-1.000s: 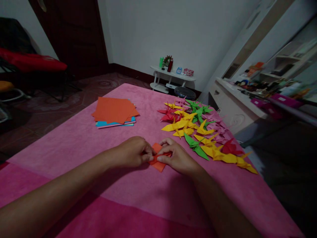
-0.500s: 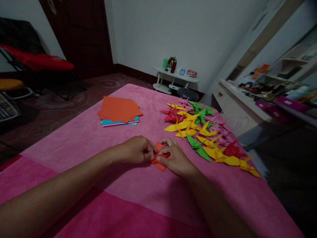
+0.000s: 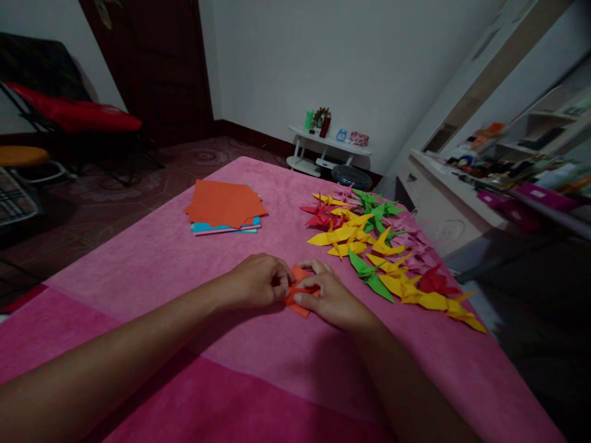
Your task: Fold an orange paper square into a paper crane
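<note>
Hands (image 3: 263, 282) (image 3: 333, 298), nearly closed, pinch folded orange paper (image 3: 300, 309) — a magenta box label (image 3: 538, 193) is illegible.

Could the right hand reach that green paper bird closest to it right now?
Probably yes: the green paper bird lies close beside the right hand, with only pink cloth showing between them, though that hand is holding the orange paper.

On the pink cloth (image 3: 258, 360) lie 1 paper stack (image 3: 226, 204); folded cranes (image 3: 383, 247); 1 folded orange paper (image 3: 300, 310).
</note>
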Demonstrator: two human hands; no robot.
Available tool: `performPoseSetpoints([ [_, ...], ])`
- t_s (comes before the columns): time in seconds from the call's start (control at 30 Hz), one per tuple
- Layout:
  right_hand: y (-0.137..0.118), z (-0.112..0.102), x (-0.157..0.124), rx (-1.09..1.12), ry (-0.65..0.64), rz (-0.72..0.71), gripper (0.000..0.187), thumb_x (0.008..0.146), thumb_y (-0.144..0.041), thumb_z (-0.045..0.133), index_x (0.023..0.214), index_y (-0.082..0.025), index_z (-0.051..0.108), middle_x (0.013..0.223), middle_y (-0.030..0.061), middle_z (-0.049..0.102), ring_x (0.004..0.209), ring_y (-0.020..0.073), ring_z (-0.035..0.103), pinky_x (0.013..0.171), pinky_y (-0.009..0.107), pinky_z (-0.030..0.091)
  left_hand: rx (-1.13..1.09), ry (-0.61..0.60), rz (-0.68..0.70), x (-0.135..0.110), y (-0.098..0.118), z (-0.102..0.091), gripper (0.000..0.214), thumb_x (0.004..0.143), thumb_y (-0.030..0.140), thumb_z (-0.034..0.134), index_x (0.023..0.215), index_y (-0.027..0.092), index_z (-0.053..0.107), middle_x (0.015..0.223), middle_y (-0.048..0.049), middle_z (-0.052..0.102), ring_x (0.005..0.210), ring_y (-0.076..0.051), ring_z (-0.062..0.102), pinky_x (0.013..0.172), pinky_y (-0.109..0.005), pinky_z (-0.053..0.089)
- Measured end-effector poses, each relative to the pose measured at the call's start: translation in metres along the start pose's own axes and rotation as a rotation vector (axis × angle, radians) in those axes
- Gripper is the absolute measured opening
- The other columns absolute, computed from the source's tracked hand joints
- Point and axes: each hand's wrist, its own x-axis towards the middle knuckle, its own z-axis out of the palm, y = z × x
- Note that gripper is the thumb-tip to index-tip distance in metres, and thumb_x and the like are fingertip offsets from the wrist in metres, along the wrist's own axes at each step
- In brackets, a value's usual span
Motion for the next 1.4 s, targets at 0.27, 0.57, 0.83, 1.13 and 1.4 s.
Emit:
performPoseSetpoints([
  [0.27,-0.001,0.0,0.001,0.023,0.037,0.022,0.011,0.075,-0.018,0.064,0.065,-0.021,0.069,0.123,0.0051,0.054,0.116,0.0248,0.048,0.1,0.043,0.036,0.007,0.002,-0.009,0.003,-0.006,0.005,0.013,0.071,0.021,0.059,0.066,0.018,0.071,0.097,0.0003,0.071,0.071,-0.011,0.061,0.064,-0.021,0.043],
  [0.57,0.008,0.003,0.003,0.052,0.065,-0.011,0.007,0.072,-0.019,0.067,0.066,-0.02,0.071,0.122,0.0054,0.055,0.114,0.0236,0.05,0.097,0.036,0.039,0.053,0.056,-0.025,0.002,-0.009,0.012,0.007,0.068,0.022,0.062,0.065,0.018,0.067,0.097,0.0009,0.068,0.069,-0.01,0.059,0.062,-0.021,0.042],
  [0.83,0.003,-0.001,0.001,0.013,0.039,-0.006,0.009,0.073,-0.021,0.069,0.064,-0.02,0.071,0.123,0.006,0.054,0.115,0.0245,0.049,0.099,0.04,0.038,-0.119,-0.016,-0.066,0.005,-0.014,0.014,0.01,0.071,0.025,0.064,0.067,0.015,0.064,0.099,-0.0039,0.066,0.078,-0.013,0.06,0.07,-0.025,0.047],
  [1.13,0.004,0.001,0.002,0.066,0.052,0.026,0.011,0.073,-0.02,0.068,0.062,-0.021,0.071,0.122,0.0046,0.055,0.115,0.0237,0.05,0.1,0.039,0.037,-0.028,0.043,-0.095,0.002,-0.009,0.019,0.016,0.069,0.018,0.059,0.085,0.018,0.059,0.084,-0.0014,0.066,0.067,-0.012,0.059,0.062,-0.022,0.045],
  [1.4,0.008,0.003,0.002,0.068,0.066,0.005,0.009,0.072,-0.02,0.068,0.064,-0.021,0.071,0.122,0.0043,0.055,0.115,0.0235,0.05,0.099,0.038,0.037,-0.014,0.06,-0.117,0.0,-0.01,0.021,0.024,0.07,0.026,0.062,0.093,0.018,0.057,0.081,-0.0008,0.065,0.069,-0.013,0.058,0.062,-0.023,0.043],
])
